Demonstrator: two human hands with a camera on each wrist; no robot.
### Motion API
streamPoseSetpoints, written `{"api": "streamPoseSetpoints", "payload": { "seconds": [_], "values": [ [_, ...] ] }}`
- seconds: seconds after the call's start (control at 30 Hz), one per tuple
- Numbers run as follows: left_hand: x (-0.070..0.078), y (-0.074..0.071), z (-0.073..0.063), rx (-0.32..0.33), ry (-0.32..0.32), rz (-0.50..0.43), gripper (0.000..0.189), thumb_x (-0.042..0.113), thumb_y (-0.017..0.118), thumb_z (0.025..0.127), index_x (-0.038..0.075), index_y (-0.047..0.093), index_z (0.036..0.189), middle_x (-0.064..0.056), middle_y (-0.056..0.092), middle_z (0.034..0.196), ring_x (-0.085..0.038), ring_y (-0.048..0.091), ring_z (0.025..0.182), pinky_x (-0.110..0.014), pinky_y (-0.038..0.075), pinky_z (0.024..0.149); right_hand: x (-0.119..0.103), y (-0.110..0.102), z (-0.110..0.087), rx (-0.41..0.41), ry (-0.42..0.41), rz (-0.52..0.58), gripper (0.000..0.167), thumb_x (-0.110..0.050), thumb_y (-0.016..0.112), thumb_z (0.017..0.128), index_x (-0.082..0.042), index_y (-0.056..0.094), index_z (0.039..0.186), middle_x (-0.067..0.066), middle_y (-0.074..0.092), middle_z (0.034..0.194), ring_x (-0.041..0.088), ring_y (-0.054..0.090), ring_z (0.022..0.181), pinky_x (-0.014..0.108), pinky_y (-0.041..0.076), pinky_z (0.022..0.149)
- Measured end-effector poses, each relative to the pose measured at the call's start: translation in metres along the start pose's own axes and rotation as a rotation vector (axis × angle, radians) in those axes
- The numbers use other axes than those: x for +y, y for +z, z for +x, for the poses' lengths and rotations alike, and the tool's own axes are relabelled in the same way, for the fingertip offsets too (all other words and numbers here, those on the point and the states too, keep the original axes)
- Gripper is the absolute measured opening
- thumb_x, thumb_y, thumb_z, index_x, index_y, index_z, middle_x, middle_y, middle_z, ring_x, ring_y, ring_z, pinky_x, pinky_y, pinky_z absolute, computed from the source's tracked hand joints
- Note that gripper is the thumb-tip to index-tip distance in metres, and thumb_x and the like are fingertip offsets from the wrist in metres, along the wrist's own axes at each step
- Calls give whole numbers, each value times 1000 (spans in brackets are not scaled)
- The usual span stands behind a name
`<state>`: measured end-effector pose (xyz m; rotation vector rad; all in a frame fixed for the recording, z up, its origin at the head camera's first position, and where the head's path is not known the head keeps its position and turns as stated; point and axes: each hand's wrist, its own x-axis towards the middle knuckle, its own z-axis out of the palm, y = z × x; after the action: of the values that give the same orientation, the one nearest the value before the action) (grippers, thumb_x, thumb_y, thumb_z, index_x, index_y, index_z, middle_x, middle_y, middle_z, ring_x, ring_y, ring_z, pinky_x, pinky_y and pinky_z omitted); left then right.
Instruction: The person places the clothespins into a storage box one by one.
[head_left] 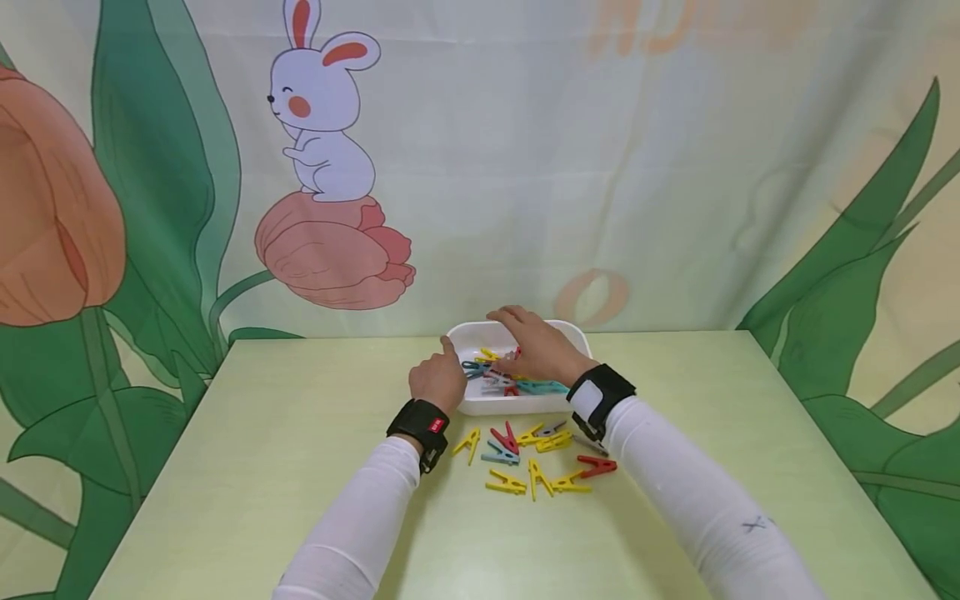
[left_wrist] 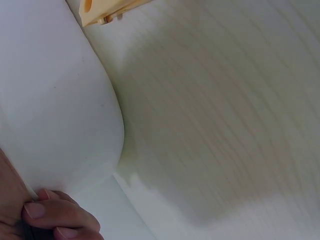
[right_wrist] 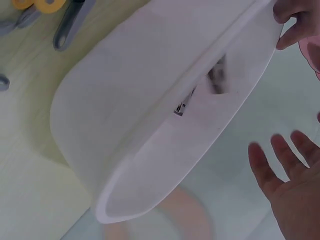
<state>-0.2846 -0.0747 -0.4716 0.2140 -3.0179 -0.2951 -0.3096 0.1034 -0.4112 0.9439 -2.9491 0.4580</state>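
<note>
A white plastic tray (head_left: 517,406) stands at the back of the table with colored clothespins (head_left: 491,371) inside it. My left hand (head_left: 438,382) grips the tray's left rim; its curled fingers (left_wrist: 60,215) show at the corner in the left wrist view. Over the tray's right half is my right hand (head_left: 543,346), its fingers spread and holding nothing in the right wrist view. Several loose clothespins lie on the table in front of the tray: a yellow clothespin (head_left: 506,482), a red clothespin (head_left: 596,465) and a blue clothespin (head_left: 501,453) among them.
The pale table (head_left: 300,467) runs back to a printed curtain (head_left: 480,167) with a rabbit and tulips, close behind the tray. Grey clothespins (head_left: 588,444) lie beneath the right wrist strap (head_left: 600,400).
</note>
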Motion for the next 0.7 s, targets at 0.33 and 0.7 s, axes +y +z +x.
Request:
{"api": "streamPoseSetpoints", "payload": {
  "seconds": [0.33,0.7],
  "values": [
    [0,0,-1,5,2,-7,58,20,51,98,3,35,151,-15,70,85,-28,65,67,-42,52,65,6,-3,-5,37,3,-41,101,-53,73,82,-30,11,159,4,10,167,32,23,151,56,30,115],
    [-2,-1,-7,32,26,5,57,19,52,98,1,37,150,-14,68,78,-25,61,60,-40,50,59,2,-26,-26,-35,45,-71,111,-67,70,77,-31,4,159,1,2,168,35,6,154,69,7,115]
  ]
}}
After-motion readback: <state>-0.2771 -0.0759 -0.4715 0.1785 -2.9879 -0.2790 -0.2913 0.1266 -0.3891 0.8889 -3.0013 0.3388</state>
